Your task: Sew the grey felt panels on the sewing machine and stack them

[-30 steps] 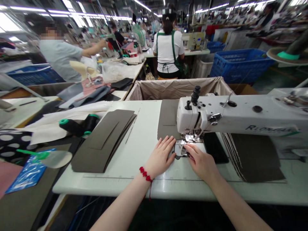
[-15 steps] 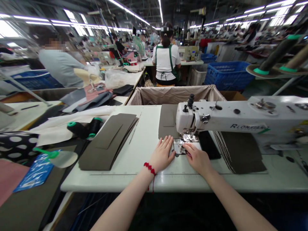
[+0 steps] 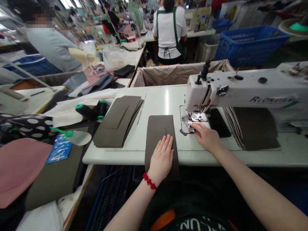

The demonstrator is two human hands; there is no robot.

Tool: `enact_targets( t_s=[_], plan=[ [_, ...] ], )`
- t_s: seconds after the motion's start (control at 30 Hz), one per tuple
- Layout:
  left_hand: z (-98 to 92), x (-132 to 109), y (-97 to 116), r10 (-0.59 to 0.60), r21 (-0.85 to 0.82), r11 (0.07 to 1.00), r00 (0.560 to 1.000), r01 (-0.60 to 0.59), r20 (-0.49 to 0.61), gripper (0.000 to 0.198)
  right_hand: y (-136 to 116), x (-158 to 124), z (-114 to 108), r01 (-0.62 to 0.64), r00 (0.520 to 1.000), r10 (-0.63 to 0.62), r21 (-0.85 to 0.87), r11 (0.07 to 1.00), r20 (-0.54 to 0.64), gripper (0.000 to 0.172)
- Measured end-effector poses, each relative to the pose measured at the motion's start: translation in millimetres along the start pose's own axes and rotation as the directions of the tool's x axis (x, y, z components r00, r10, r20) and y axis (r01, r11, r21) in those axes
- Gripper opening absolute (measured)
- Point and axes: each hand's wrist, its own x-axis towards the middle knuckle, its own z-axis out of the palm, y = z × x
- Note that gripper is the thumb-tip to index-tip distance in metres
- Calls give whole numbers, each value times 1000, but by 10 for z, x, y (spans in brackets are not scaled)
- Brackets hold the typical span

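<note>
Brown panel (image 3: 156,133) lies beneath left hand (image 3: 162,157).

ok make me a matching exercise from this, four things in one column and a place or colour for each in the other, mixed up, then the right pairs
Things
1. left hand
2. spools
3. right hand
4. bracelet

Places and colours
A. at the machine
B. red
C. flat on a panel
D. black and green

Right pairs: 1-C, 2-D, 3-A, 4-B
</note>
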Motion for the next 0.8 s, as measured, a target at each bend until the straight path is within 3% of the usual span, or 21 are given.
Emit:
enact_targets(
  t_s=[0.4, 0.53, 0.7, 0.8],
  plan=[
    [-76, -108, 109, -19, -54, 998, 999, 21, 39, 50, 12, 20, -17, 0, 1000, 0, -20, 1000, 8, 39],
    [-179, 79, -80, -24, -140, 990, 999, 27, 25, 44, -64, 4, -131, 28, 998, -27, -14, 1000, 59, 36],
    [-171, 494, -464, -63, -107, 992, 998, 61, -17, 53, -262, -296, -347, 23, 989, -39, 115, 993, 140, 34],
    [-112, 427, -342, 28, -89, 996, 998, -22, 57, 56, -292, -651, -473, -88, 976, 44, 203, 975, 212, 21]
  ],
)
